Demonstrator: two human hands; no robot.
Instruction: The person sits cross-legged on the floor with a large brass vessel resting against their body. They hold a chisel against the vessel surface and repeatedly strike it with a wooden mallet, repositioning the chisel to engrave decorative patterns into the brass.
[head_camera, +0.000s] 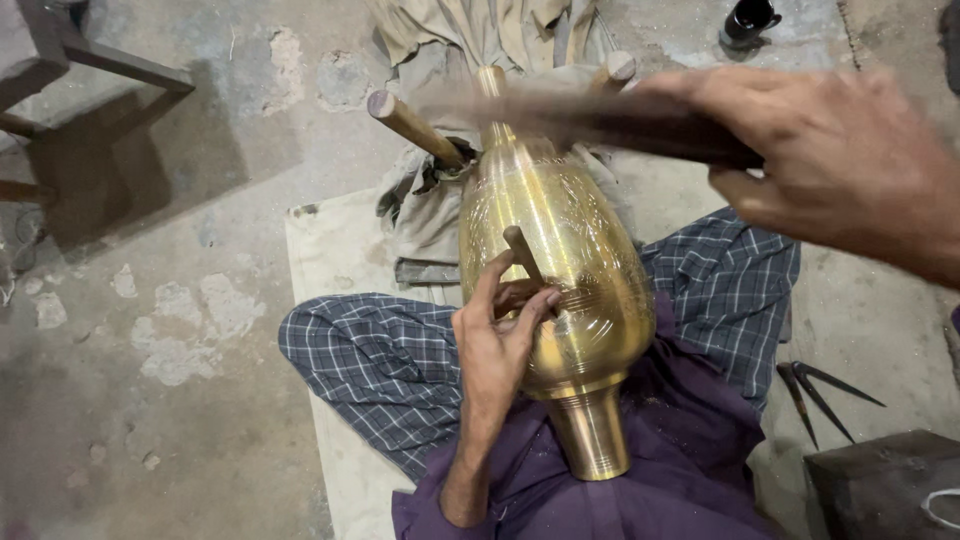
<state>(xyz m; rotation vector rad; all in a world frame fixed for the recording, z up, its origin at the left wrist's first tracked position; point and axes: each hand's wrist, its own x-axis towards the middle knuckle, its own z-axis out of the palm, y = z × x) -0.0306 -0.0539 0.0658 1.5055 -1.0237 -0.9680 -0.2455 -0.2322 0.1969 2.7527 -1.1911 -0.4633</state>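
Brass vase lies across my lap, neck at 6 o'clock. Left hand pinches chisel on it; right hand clamped on hammer. Prob. heavy, stiff, slick; steady w/ body.

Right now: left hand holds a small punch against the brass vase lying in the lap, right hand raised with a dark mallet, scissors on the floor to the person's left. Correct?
Nearly. In the head view the scissors lie on the floor to the person's right, not left. The rest holds: the left hand holds a small punch against the brass vase in the lap, and the right hand is raised with a dark mallet.
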